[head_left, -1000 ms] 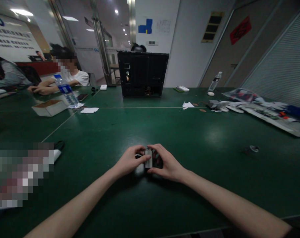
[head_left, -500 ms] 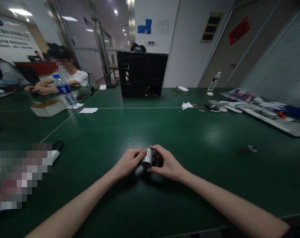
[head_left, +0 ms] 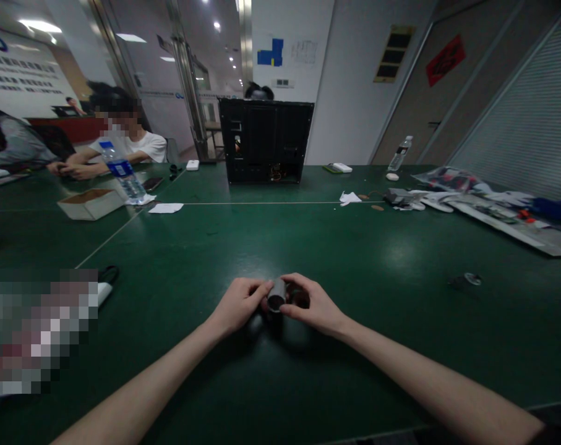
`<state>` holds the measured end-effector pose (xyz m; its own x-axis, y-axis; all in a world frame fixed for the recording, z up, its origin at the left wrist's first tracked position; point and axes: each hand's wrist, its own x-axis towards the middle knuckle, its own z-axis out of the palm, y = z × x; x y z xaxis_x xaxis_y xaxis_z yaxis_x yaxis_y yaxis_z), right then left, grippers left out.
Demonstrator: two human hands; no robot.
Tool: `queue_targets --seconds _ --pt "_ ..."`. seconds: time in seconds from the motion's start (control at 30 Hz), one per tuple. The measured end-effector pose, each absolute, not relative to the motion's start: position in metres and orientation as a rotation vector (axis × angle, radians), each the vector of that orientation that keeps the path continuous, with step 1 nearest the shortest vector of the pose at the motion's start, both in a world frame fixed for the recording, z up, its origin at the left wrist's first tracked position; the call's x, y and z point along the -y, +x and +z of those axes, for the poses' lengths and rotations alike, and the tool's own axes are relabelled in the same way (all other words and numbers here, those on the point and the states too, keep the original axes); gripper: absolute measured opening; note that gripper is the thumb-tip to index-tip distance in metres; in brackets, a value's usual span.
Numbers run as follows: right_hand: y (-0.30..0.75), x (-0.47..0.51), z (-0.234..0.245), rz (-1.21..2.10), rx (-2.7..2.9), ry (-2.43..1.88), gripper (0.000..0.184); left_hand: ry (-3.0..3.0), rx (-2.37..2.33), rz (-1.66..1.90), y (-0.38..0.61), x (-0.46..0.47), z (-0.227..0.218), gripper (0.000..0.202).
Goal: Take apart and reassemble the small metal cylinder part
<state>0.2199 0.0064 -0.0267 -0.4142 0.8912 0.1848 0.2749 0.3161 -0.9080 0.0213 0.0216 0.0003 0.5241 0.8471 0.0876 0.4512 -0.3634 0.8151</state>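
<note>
Both hands meet low over the green table point(head_left: 364, 259), near its front edge. The left hand point(head_left: 240, 303) is curled, fingertips pressed to one side of a small grey cylinder point(head_left: 276, 295). The right hand point(head_left: 315, 305) pinches the other side between thumb and forefinger (its remaining fingers are loosely bent). The cylinder's round end faces the camera. A black computer case point(head_left: 266, 141) stands well beyond, a cardboard box point(head_left: 91, 203) far left.
</note>
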Motion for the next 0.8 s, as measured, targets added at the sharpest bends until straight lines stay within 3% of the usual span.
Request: queue_targets --seconds 0.27,0.47,0.67,0.8 --pt "0.2177 0.0035 -0.0166 0.586 2.172 -0.935 0.068 2.001 -1.015 0.620 0.0215 -0.0206 -0.0006 0.026" --pt "0.2192 0.0016 -0.0222 0.559 2.165 -0.941 0.073 2.022 -1.016 0.608 0.0227 -0.0189 0.0032 0.023" --pt "0.2193 0.0017 -0.0174 0.630 2.218 -0.931 0.064 1.967 -0.875 0.604 0.0209 -0.0182 0.0039 0.024" --pt "0.2203 0.0031 -0.0153 0.661 2.252 -0.878 0.076 1.849 -0.803 0.613 0.0205 -0.0190 -0.0009 0.027"
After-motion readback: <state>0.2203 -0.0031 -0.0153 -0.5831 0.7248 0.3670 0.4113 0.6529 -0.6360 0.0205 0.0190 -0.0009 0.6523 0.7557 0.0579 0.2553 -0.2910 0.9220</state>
